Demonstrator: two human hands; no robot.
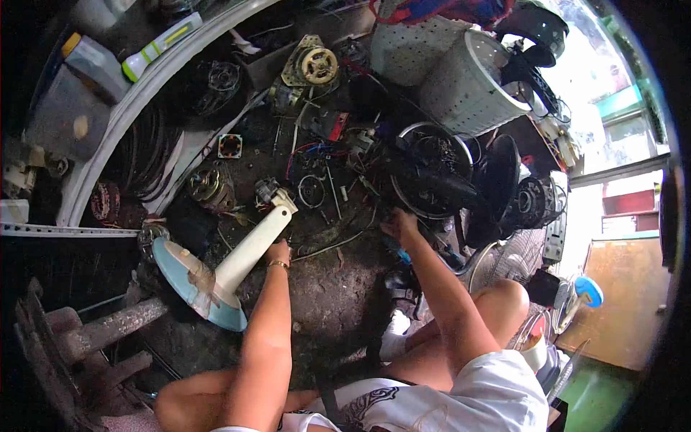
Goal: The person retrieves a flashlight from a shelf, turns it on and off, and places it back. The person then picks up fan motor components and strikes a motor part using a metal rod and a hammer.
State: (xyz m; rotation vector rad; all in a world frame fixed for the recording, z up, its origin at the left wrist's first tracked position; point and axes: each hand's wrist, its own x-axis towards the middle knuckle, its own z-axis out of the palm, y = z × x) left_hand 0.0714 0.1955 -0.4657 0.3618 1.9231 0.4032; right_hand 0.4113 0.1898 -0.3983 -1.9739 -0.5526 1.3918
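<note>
My left hand [279,252], with a bracelet at the wrist, is close against the white column of a table-fan stand [248,252]. Its fingers are mostly hidden, so their grip does not show. The stand lies tilted, its round pale-blue base [169,266] at the lower left and a small exposed motor [270,193] at the upper end. Farther right, my right hand [398,223] is down among dark parts near a large black round frame [432,194]. Its fingers look curled in, but whatever they hold is too dark to make out.
Motors [317,66], a small square fan [229,146], a metal ring [311,191], wires and rods litter the dirty floor ahead. Perforated white drums [468,83] stand at the back. A wire fan guard [507,263] is at right. A rusty metal post [119,324] juts in at left.
</note>
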